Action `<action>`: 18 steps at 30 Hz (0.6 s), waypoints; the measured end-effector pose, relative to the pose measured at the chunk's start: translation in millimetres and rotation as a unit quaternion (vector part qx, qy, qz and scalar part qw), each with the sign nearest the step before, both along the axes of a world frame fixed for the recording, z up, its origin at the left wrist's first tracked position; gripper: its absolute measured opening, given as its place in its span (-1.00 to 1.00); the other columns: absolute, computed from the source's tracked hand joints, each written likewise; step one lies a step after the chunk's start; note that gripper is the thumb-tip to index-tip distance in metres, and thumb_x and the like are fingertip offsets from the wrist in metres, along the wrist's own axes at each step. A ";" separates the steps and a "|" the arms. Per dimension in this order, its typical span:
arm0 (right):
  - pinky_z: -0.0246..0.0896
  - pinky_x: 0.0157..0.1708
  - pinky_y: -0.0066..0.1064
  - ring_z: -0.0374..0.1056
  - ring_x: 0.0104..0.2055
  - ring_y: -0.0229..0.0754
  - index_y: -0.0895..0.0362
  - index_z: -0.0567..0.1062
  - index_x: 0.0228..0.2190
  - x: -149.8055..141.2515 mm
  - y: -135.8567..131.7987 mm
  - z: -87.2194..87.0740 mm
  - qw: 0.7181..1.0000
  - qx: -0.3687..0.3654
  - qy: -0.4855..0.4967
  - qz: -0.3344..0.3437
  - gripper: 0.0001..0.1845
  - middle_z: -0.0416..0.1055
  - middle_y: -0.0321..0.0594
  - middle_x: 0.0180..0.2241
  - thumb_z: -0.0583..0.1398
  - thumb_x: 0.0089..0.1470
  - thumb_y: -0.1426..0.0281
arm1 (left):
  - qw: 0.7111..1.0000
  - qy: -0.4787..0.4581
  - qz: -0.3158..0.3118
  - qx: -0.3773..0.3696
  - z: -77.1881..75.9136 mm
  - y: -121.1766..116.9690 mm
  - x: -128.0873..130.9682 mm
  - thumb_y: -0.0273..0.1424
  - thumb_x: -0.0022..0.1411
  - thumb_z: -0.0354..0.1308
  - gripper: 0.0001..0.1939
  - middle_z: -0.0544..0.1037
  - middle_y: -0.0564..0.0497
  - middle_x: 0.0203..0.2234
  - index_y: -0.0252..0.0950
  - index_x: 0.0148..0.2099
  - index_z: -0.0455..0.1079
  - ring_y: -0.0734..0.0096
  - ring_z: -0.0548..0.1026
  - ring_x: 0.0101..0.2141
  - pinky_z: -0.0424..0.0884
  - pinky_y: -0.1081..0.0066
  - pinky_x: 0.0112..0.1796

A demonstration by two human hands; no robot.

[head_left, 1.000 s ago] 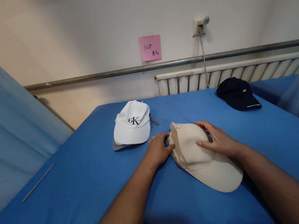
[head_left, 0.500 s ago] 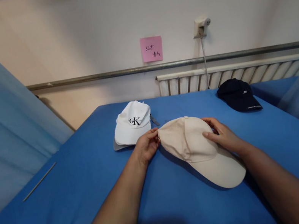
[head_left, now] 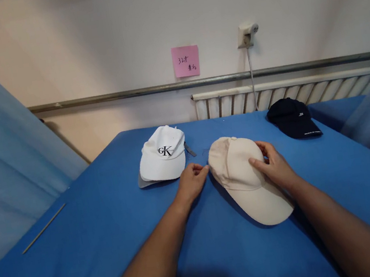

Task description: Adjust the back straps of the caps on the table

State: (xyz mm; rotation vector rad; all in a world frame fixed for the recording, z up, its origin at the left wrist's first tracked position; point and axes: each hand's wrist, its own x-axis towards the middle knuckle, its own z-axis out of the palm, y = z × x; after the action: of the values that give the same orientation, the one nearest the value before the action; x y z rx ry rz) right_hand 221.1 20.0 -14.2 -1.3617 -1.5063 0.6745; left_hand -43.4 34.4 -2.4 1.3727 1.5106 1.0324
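Observation:
A beige baseball cap is held a little above the blue sheet, crown up and brim toward the lower right. My right hand grips the right side of its crown, thumb on the outside and the other fingers partly hidden behind. At the cap's left rear edge, the fingertips of my left hand are pinched together on the rim. Just beyond that hand lies a white baseball cap with black letters, stacked over a grey cap of which mostly the brim shows.
A dark navy cap lies at the back right of the blue-covered bed. Toward the left edge is a thin stick. Curtains hang at both sides. A radiator and a metal rail run along the wall.
The cap's collapsed rear was drawn out leftward by my left hand, and its crown now looks rounder. Since then the cap's rear and my left hand have come back rightward. My right hand keeps its grip.

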 end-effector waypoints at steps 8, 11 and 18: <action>0.19 0.11 0.00 0.27 0.12 0.09 0.07 0.19 0.15 -17.0 -13.6 4.3 0.997 0.035 -0.067 0.021 -0.26 0.29 -0.02 0.12 0.25 -0.03 0.18 | 0.991 -0.065 -0.051 -0.101 -2.7 -6.5 9.2 -0.12 0.05 0.25 -0.65 0.39 0.09 -0.62 -0.32 -0.39 0.31 0.54 0.32 -0.61 0.21 0.52 -0.60; 0.19 0.10 0.02 0.27 0.11 0.10 0.07 0.19 0.16 -16.8 -13.2 3.5 0.997 0.028 -0.070 0.018 -0.27 0.29 0.00 0.12 0.25 -0.02 0.18 | 0.990 -0.086 -0.054 -0.096 -5.0 -5.2 7.4 -0.24 0.03 0.26 -0.72 0.40 0.09 -0.60 -0.33 -0.43 0.30 0.58 0.29 -0.61 0.19 0.53 -0.59; 0.24 0.05 0.03 0.32 0.07 0.12 0.09 0.21 0.13 -11.2 -6.9 1.2 0.999 0.023 -0.037 -0.032 -0.26 0.32 0.02 0.10 0.26 -0.04 0.13 | 0.977 -0.187 -0.048 -0.089 3.2 -4.0 0.6 -0.23 0.07 0.22 -0.74 0.32 0.13 -0.64 -0.31 -0.43 0.27 0.58 0.27 -0.62 0.20 0.51 -0.55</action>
State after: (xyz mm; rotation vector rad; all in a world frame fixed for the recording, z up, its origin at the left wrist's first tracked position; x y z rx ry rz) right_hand 209.9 13.0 -13.0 -1.4081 -1.5208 0.5508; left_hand -42.8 30.4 0.7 1.0466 1.2126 1.0032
